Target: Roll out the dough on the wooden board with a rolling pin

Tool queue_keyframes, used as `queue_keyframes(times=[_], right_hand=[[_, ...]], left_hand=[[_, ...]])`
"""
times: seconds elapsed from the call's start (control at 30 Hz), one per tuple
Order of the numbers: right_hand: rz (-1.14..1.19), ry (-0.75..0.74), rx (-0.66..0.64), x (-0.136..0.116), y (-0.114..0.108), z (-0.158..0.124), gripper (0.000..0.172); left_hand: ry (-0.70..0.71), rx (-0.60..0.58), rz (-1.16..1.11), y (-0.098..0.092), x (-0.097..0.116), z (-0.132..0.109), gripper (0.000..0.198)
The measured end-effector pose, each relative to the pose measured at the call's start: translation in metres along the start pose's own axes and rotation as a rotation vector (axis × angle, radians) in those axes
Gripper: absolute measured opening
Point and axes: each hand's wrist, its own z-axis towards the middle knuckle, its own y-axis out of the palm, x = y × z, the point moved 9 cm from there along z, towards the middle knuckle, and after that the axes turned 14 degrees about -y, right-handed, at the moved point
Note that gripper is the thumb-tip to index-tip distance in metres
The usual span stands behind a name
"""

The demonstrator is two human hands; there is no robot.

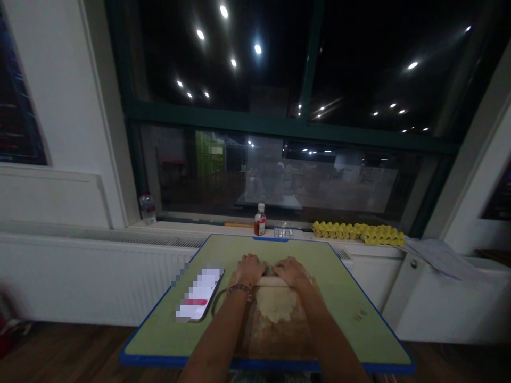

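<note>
Head view: the left hand (249, 269) and the right hand (290, 272) lie side by side, close together, on the middle of a rolling pin (273, 281). Their fingers curl over it, so both hands are clamped on the pin from above. Under the pin is a flat sheet of pale dough (275, 303), on a floured wooden board (275, 332), and this board lies on a green mat (359, 330) with a blue edge. For good work, it seems better that both palms press evenly, with the hands set wider toward the pin's ends, so the sheet has one thickness. A blurred phone (198, 294) lies left of the board, and a sauce bottle (260, 219) and a yellow egg tray (358, 233) stand on the ledge beyond.
</note>
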Motion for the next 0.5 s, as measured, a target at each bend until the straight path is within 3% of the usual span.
queue_keyframes(times=[0.33, 0.5], right_hand=[[0.021, 0.046, -0.031, -0.005, -0.008, -0.004, 0.039], [0.030, 0.043, -0.023, -0.001, -0.002, -0.009, 0.038]], left_hand=[[-0.016, 0.009, 0.005, -0.004, 0.000, -0.003, 0.041], [0.069, -0.037, 0.119, -0.008, 0.006, -0.017, 0.037]])
